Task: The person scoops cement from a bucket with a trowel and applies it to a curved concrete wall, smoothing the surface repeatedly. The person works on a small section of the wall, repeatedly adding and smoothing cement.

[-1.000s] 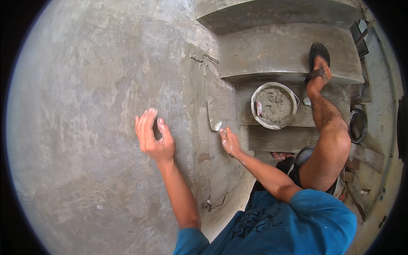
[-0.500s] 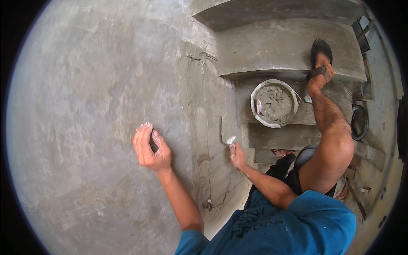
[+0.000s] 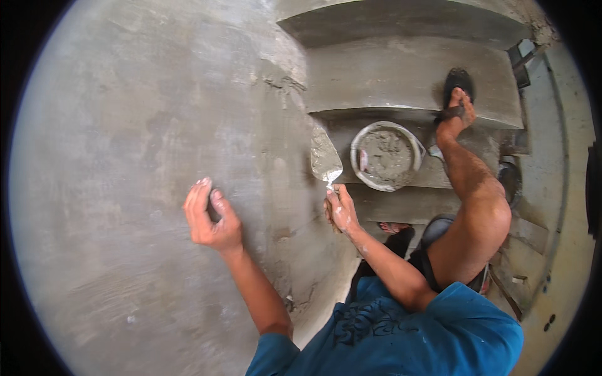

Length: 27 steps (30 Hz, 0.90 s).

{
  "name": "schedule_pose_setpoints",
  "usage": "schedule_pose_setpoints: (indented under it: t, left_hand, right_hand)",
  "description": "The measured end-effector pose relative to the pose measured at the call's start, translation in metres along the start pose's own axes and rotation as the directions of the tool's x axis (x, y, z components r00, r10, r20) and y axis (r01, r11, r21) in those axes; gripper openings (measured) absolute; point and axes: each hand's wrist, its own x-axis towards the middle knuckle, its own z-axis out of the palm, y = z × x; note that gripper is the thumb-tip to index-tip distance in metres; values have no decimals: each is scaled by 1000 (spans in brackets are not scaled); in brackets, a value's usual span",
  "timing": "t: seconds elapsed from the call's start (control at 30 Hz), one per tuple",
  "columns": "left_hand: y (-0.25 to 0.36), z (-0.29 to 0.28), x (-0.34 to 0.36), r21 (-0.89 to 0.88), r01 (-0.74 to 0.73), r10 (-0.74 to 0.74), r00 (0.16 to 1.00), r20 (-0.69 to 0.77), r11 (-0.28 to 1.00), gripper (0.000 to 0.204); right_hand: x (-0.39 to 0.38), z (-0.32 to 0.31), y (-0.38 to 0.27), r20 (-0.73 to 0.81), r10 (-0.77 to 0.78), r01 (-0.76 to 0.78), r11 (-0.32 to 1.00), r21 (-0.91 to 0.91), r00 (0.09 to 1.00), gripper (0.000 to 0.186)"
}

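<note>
Centre of frame, trowel [image 3: 326, 156]: blade loaded with grey mortar, tip up, just beside the wall corner, ready for spreading.
Right hand [image 3: 340, 210]: fist wrapped round the trowel handle.
Left hand [image 3: 210, 216]: fingers loosely curled, pressed against the plastered wall [image 3: 125, 156], seemingly as a brace; holding nothing.
Right of centre, mortar pan [image 3: 385, 155]: round, resting on a concrete step [image 3: 389, 75], near the trowel for reloading.
</note>
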Motion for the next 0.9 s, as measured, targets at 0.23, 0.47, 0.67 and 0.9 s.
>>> schedule_pose_setpoints:
  t: [0.23,0.47,0.67,0.9]
  left_hand:
    - [67,139,-162,24,705,-571,554,606,709,34]
    - [130,284,-236,219,663,-466,221,857,716,37]
    - [125,269,-236,161,643,-473,348,809,749,14]
    - [152,187,-231,-84,795,-571,499,652,600,15]
  right_hand:
    - [-26,-94,-58,-286,70,-106,988,-115,956,19]
    - [-64,-147,-105,-274,76,-144,960,-239,959,19]
    - [-53,-180,-92,-268,98,-178,939,-295,958,21]
    - [-14,-183,-57,-253,73,-208,800,-562,965,47]
